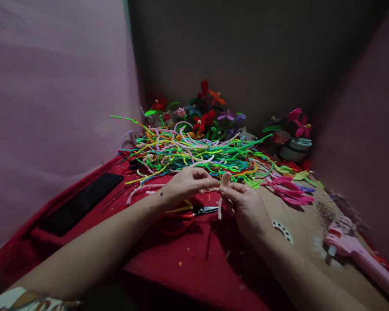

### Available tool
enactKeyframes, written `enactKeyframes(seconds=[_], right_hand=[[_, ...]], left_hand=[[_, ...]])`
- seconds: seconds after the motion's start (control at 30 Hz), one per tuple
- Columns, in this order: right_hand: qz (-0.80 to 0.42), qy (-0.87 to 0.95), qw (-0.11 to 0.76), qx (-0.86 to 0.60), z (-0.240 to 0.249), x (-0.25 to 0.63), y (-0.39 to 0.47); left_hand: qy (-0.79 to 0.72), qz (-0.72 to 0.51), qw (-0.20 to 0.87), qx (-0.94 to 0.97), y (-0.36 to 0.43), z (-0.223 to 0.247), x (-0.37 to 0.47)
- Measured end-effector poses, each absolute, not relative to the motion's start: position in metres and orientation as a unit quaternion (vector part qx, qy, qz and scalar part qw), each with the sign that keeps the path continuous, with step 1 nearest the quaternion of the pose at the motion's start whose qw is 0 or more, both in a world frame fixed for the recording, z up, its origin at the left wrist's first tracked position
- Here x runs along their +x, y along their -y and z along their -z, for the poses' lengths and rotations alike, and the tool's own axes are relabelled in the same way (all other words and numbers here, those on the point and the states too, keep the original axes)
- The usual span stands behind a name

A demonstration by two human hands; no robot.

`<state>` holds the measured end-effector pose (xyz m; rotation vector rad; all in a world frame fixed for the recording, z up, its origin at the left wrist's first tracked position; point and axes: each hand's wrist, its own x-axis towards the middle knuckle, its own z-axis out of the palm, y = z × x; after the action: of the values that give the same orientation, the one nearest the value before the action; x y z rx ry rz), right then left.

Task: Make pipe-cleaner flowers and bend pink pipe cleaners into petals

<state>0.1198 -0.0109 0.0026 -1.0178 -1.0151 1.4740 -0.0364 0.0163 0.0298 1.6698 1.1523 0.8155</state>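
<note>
Both hands meet above the red cloth (194, 255), in front of a heap of coloured pipe cleaners (194, 151). My left hand (191, 181) is closed, its thumb and forefinger pinching one end of a pale pink pipe cleaner. My right hand (243, 203) pinches the same pale pink pipe cleaner (225, 178), which has a rounded loop standing up above the fingertips and a tail hanging below them. Beneath the hands lie scissors (181, 214) with orange and yellow handles, their blades pointing right.
A black phone (82, 203) lies at the left. Pipe-cleaner flowers (204, 121) stand at the back, with a lidded jar (295, 149) to their right. Bright pink loops (290, 190), a white perforated piece (282, 232) and a pink glue gun (343, 237) are on the right.
</note>
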Motion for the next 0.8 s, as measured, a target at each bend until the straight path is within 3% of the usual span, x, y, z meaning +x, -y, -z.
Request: enactKeyframes(seconds=[0.07,0.2,0.27,0.33,0.4,0.53,0.8], right_hand=[[-0.598,0.430,0.522,-0.430,-0.002,0.121,0.009],[-0.603,0.411,0.526,-0.437,-0.001,0.117,0.010],[-0.616,0.391,0.534,-0.426,-0.001,0.115,0.011],[-0.627,0.380,0.545,-0.407,0.001,0.115,0.011],[-0.632,0.369,0.558,-0.392,0.002,0.117,0.009],[-0.637,0.367,0.566,-0.374,0.005,0.121,0.005],[-0.616,0.415,0.553,-0.379,0.004,0.123,0.005]], left_hand=[[-0.461,-0.299,0.424,0.720,-0.014,-0.028,-0.035],[-0.392,-0.375,0.184,0.820,-0.004,-0.019,-0.031],[-0.372,-0.404,0.131,0.825,-0.001,-0.017,-0.029],[-0.391,-0.433,0.198,0.788,-0.001,-0.018,-0.027],[-0.416,-0.450,0.333,0.717,-0.002,-0.020,-0.026],[-0.410,-0.364,0.544,0.635,-0.006,-0.018,-0.023],[-0.429,-0.289,0.582,0.627,-0.002,-0.016,-0.022]])
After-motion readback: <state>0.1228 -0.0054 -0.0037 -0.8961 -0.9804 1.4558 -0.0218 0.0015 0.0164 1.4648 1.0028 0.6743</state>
